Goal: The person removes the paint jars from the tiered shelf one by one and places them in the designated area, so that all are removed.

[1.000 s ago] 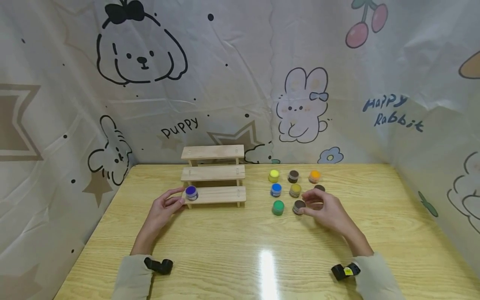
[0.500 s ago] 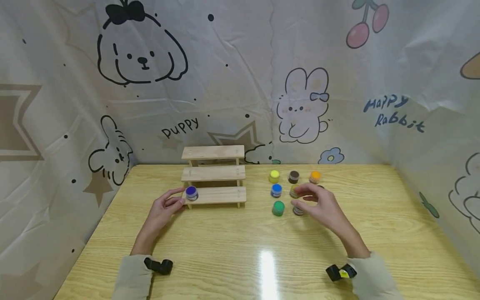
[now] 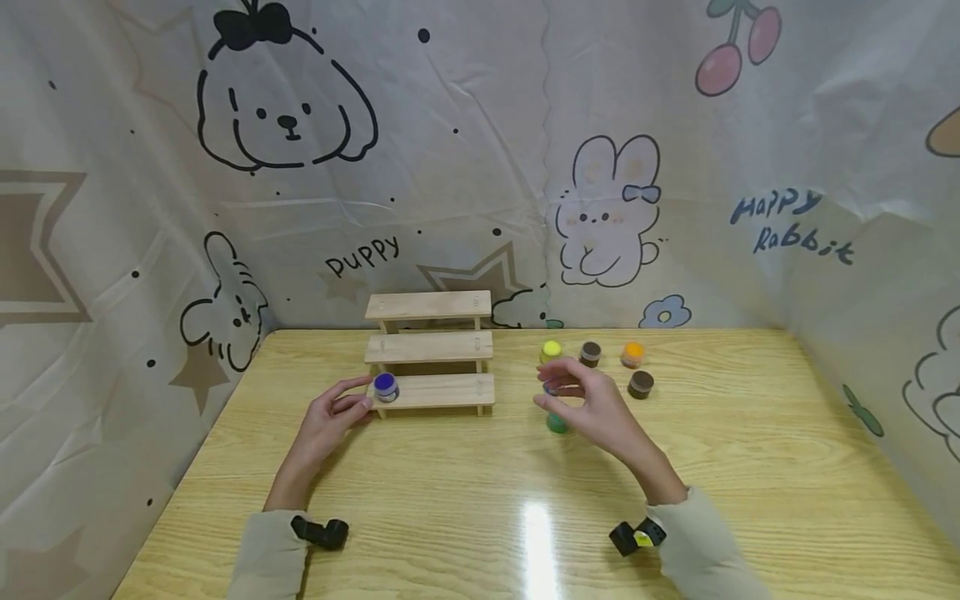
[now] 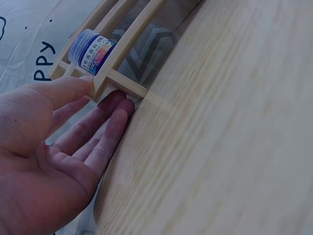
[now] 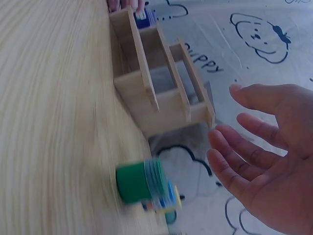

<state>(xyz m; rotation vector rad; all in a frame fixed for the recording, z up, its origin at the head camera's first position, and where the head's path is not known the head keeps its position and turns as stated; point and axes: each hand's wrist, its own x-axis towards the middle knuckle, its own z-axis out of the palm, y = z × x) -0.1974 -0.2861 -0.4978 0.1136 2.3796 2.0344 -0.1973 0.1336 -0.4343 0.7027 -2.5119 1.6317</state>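
A three-step wooden display stand (image 3: 427, 346) stands at the back left, with a purple paint jar (image 3: 386, 386) upright on the left end of its lowest step. My left hand (image 3: 332, 421) holds that end of the step, thumb at the board's corner and fingers around the leg. My right hand (image 3: 592, 404) hovers above the jars on the right, thumb and fingers spread apart with nothing between them. Below its fingertips are a green paint jar (image 3: 557, 423) and a blue one (image 3: 550, 388), both partly covered. The right wrist view shows the green jar standing left of the fingers.
Behind the right hand stand a yellow jar (image 3: 551, 350), a dark brown jar (image 3: 590, 354) and an orange jar (image 3: 633, 355). Another dark jar (image 3: 641, 384) stands to its right. A printed cloth (image 3: 465, 167) hangs behind the wooden table (image 3: 450, 500).
My right hand has moved left from the dark jars to over the green and blue ones, hiding two jars and uncovering the dark one at right. The left hand has stayed put.
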